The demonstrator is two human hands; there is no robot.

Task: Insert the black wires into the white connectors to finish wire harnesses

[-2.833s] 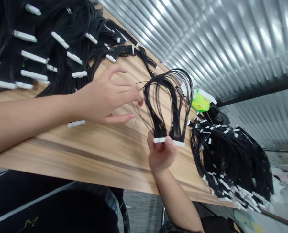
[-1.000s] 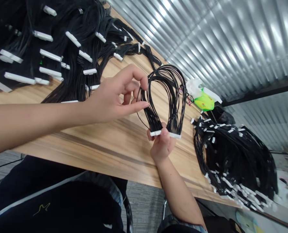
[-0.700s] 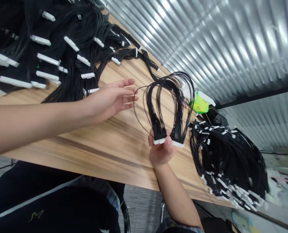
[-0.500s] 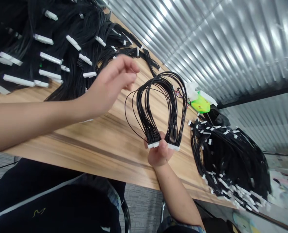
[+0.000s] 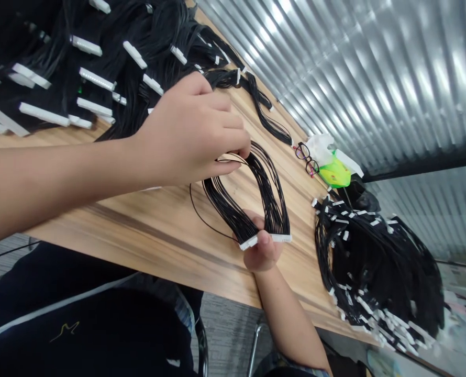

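A harness of black wires point(image 5: 270, 193) is bent into a loop over the table. My right hand point(image 5: 262, 257) pinches its two ends, with a white connector point(image 5: 248, 242) on the left and another white connector point(image 5: 280, 238) on the right, both under the thumb. At the top of the loop, my left hand point(image 5: 193, 131) is closed around the wires and hides part of the bend. One thin wire hangs out to the left of the bundle.
A large heap of black harnesses point(image 5: 111, 31) with white connectors covers the upper left of the wooden table point(image 5: 170, 235). Another harness pile point(image 5: 386, 272) lies at right. Eyeglasses point(image 5: 307, 158), a yellow-green packet point(image 5: 335, 172) and a corrugated metal wall point(image 5: 335, 63) are beyond.
My left hand has moved right and closed on the top of the wire loop, which is now lower and narrower. My right hand keeps its hold on the connector ends.
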